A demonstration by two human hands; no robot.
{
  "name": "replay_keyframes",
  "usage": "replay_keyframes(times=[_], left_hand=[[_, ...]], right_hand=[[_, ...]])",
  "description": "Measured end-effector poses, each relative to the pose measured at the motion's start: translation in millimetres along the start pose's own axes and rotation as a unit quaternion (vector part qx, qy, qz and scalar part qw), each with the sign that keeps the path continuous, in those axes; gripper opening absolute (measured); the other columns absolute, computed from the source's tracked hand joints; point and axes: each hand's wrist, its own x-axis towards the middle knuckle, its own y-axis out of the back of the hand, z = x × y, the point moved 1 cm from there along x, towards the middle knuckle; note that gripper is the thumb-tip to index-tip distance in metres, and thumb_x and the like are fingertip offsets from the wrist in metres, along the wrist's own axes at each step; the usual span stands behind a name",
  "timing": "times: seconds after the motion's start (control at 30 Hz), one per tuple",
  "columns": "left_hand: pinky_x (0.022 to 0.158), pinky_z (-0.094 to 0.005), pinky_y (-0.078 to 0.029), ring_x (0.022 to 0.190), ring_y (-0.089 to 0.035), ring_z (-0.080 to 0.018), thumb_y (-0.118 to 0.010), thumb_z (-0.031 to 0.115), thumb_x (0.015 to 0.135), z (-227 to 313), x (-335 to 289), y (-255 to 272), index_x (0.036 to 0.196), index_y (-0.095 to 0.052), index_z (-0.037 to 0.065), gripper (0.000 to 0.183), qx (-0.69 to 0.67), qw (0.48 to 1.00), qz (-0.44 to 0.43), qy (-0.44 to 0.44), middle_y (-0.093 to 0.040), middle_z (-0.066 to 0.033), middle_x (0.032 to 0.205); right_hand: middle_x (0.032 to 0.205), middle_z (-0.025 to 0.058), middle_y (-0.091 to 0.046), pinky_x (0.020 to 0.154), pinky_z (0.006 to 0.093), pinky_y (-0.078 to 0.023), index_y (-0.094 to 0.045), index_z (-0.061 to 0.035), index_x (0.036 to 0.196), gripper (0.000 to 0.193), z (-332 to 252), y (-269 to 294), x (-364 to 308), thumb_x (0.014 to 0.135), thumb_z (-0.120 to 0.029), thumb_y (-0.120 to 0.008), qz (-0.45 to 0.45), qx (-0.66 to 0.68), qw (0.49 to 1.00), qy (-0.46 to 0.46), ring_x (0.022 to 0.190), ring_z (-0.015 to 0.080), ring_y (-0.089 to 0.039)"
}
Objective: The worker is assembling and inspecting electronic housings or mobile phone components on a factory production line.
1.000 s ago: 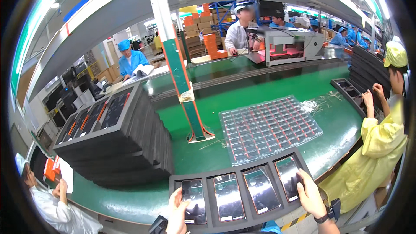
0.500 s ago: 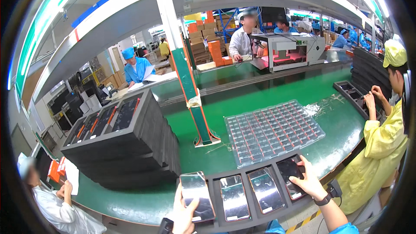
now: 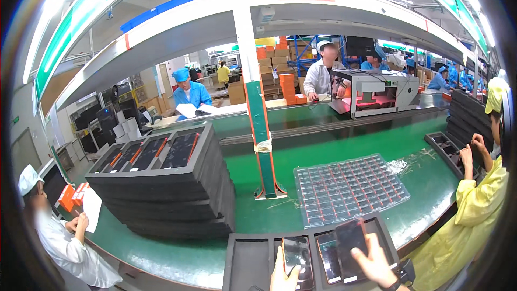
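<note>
Bottom centre of the frame: your left hand (image 3: 284, 277) comes up from the lower edge, fingers (image 3: 279, 258) closed on a dark phone (image 3: 297, 255) along its left side, thumb against the glass. That phone sits over the second slot of the black foam tray (image 3: 246, 258) at the bottom edge; can't tell if it is fully seated.

Bottom right of centre: your right hand (image 3: 375, 265), dark band at the wrist, holds a second phone (image 3: 351, 242) lifted and tilted above the tray, fingers wrapped on its lower end. A third phone (image 3: 328, 256) lies in the slot between the two. The tray's leftmost slot shows only bare foam.

Just above the tray, centre right: a clear plastic blister tray (image 3: 349, 187) with many small cells lies flat on the green desk (image 3: 425, 151). Left of centre: a tall stack of black foam trays (image 3: 172, 194), the top one carrying dark phones. A green and white post (image 3: 262, 145) stands between stack and blister tray.

Right edge: a person in a yellow coat (image 3: 474, 221) handles another black tray. Lower left: a person in white with a white cap (image 3: 64, 242) writes on paper. Across the desk, upper middle: people in blue and in white beside a grey machine (image 3: 377, 92).
</note>
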Motion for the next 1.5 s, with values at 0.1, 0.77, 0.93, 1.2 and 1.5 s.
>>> replay_keyframes(times=[0.1,0.77,0.93,1.2,1.5], left_hand=[[0.051,-0.0226,-0.044,0.06,-0.05,-0.0061,-0.06,0.006,0.098,-58,16,18,0.162,-0.014,0.01,0.079,0.149,0.968,0.023,-0.2,-0.058,-0.0038,0.09],[0.11,-0.0329,-0.043,0.139,-0.044,-0.0242,-0.061,-0.016,0.084,-9,15,18,0.154,-0.028,0.003,0.079,-0.274,0.959,0.005,0.067,-0.047,-0.0156,0.148],[0.098,-0.0309,-0.05,0.119,-0.057,-0.0197,-0.063,-0.009,0.088,-23,9,15,0.149,-0.032,0.004,0.07,-0.161,0.969,-0.116,0.144,-0.054,-0.0109,0.136],[0.091,-0.0313,-0.052,0.112,-0.059,-0.019,-0.063,-0.005,0.089,0,8,6,0.139,-0.042,0.005,0.055,-0.146,0.981,-0.078,0.097,-0.058,-0.0093,0.125],[0.098,-0.0287,-0.044,0.116,-0.053,-0.0119,-0.052,0.026,0.106,26,7,-18,0.134,-0.049,0.007,0.034,-0.127,0.98,-0.106,0.11,-0.057,-0.0028,0.123]], right_hand=[[0.097,0.0183,-0.066,0.085,0.0391,-0.05,-0.052,0.0009,0.124,0.036,-7,-29,-1,0.094,-0.014,-0.065,0.004,-0.066,0.995,0.075,0.091,0.0393,-0.064],[0.146,0.0168,-0.047,0.112,0.0335,-0.036,-0.039,-0.0023,0.147,0.06,19,-58,-1,0.093,-0.006,-0.065,0.008,0.247,0.969,-0.003,0.137,0.0242,-0.044],[0.155,0.022,-0.038,0.118,0.0384,-0.03,-0.024,0.0086,0.153,0.086,52,-55,9,0.083,0.0,-0.073,-0.007,0.236,0.972,0.005,0.144,0.0252,-0.038],[0.149,0.0145,-0.047,0.118,0.0371,-0.029,-0.036,0.0054,0.15,0.081,-1,-52,6,0.08,-0.006,-0.075,0.044,0.33,0.942,0.034,0.139,0.024,-0.043],[0.156,0.0163,-0.036,0.12,0.0368,-0.026,-0.028,0.0021,0.155,0.066,-7,-104,-15,0.096,-0.004,-0.057,0.053,0.291,0.954,0.043,0.144,0.0256,-0.035]])
